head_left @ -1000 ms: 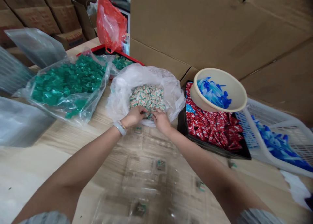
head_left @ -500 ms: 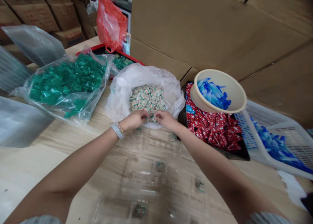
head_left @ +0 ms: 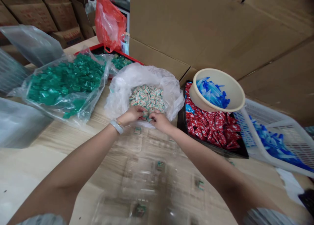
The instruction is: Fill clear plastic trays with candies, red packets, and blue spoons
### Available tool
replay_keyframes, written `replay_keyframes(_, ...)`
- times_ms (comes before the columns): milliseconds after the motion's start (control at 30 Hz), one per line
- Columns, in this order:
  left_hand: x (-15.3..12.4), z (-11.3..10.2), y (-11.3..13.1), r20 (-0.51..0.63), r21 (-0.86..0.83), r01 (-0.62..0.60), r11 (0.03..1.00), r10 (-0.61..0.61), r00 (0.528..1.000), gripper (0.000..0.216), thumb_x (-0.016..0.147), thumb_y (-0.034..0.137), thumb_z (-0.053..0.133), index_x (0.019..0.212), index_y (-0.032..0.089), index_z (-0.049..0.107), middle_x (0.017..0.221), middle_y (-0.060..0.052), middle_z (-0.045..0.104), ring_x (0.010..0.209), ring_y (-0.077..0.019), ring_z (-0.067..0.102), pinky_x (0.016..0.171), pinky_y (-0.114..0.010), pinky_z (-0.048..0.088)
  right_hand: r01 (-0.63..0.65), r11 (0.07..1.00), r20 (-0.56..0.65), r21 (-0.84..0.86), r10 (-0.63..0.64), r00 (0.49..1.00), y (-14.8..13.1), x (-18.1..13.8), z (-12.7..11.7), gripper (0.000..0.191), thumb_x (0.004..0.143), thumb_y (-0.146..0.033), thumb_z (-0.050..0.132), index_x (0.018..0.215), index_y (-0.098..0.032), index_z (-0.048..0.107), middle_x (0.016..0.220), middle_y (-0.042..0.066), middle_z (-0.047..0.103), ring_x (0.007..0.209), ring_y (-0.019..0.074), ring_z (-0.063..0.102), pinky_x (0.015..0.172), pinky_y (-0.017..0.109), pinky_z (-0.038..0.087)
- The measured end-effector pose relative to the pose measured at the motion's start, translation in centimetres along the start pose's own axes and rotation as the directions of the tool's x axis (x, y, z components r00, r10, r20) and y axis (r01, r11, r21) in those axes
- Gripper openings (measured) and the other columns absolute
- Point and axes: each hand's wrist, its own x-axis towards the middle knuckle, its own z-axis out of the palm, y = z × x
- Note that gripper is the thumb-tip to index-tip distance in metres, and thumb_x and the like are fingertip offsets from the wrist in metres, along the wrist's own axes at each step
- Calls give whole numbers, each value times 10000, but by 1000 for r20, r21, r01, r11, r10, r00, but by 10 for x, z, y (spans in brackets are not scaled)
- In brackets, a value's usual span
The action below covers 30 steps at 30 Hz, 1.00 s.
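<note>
A white plastic bag [head_left: 117, 81] lies open on the table, holding a heap of small pieces [head_left: 148, 95] striped in green, white and orange. My left hand [head_left: 134, 114] is at the heap's near edge, its thumb and fingers curled together. Close beside it, my right hand [head_left: 159, 120] has its fingertips pinched at the same edge. Whatever sits between the fingers is too small and blurred to name. Nearer to me lie clear plastic trays [head_left: 132, 179], several with a small striped piece in them, such as the piece [head_left: 160, 166] near the middle.
On the left are a clear bag of green pieces [head_left: 63, 77] and clear plastic sheets [head_left: 22, 120]. A cream bowl [head_left: 235, 90] of blue pieces stands on a black tray of red packets [head_left: 211, 130]. A white basket [head_left: 291, 130] is farther right. Cardboard [head_left: 191, 31] rises behind.
My hands have shifted slightly left and spread a little in height, the left now higher than the right. They stay at the near edge of the striped heap. The view has moved slightly.
</note>
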Motion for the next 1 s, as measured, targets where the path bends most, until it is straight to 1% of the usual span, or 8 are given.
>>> replay_keyframes(133,-3,1,4,7,-73,62,995,-62,998,152,691,82,523,831,117,571,628,16,593,532,-80,561,563,-210,459,14,1000,-12,19,-14,1000,0,1,2,129,680,-82,526,763,-162,585,800,21,533,724,117,482,667,217,378)
replay_keyframes(300,1,3,3,9,-26,18,999,-18,1000,131,659,44,537,758,116,581,610,25,587,539,-77,550,557,-200,463,-137,989,45,-55,140,989,-3,8,7,106,688,-94,521,702,-168,596,745,58,582,730,160,520,650,251,377)
replay_keyframes(433,5,4,-2,20,3,-9,1000,9,1000,100,656,66,543,729,116,589,598,24,589,528,-73,538,560,-203,463,-272,962,40,-26,273,961,-8,12,13,131,677,-77,504,685,-172,593,730,72,597,701,168,533,605,256,375)
replay_keyframes(567,6,3,2,106,111,-27,993,15,994,62,629,71,556,652,121,586,546,37,567,479,-61,496,500,-174,422,-314,949,46,5,313,949,-9,17,15,115,639,-76,519,659,-180,565,655,39,567,631,150,508,553,242,366)
replay_keyframes(667,7,2,8,149,170,-12,985,-14,989,49,622,71,561,618,117,577,491,37,541,428,-58,461,446,-169,385,-284,958,2,46,284,959,-7,14,12,132,616,-70,522,694,-175,546,721,32,547,682,146,500,586,238,377)
replay_keyframes(800,7,-1,10,68,98,10,995,-17,998,73,662,86,543,722,124,561,491,47,530,417,-59,472,445,-174,395,-109,991,-136,80,119,984,-5,2,10,163,649,-61,469,756,-170,526,832,35,509,794,142,473,692,244,381)
replay_keyframes(900,6,0,7,84,-3,13,1000,-12,996,107,653,69,555,742,126,543,535,50,552,447,-52,503,480,-171,423,-33,998,-147,50,40,988,-5,-3,12,184,674,-55,442,792,-169,524,833,36,501,811,149,461,719,260,376)
replay_keyframes(1000,6,1,4,100,-39,38,999,-34,994,105,655,58,555,734,127,542,541,54,555,457,-49,512,490,-166,425,-20,997,-152,71,31,988,-3,-3,15,152,694,-80,462,801,-162,531,838,39,497,808,151,460,721,268,379)
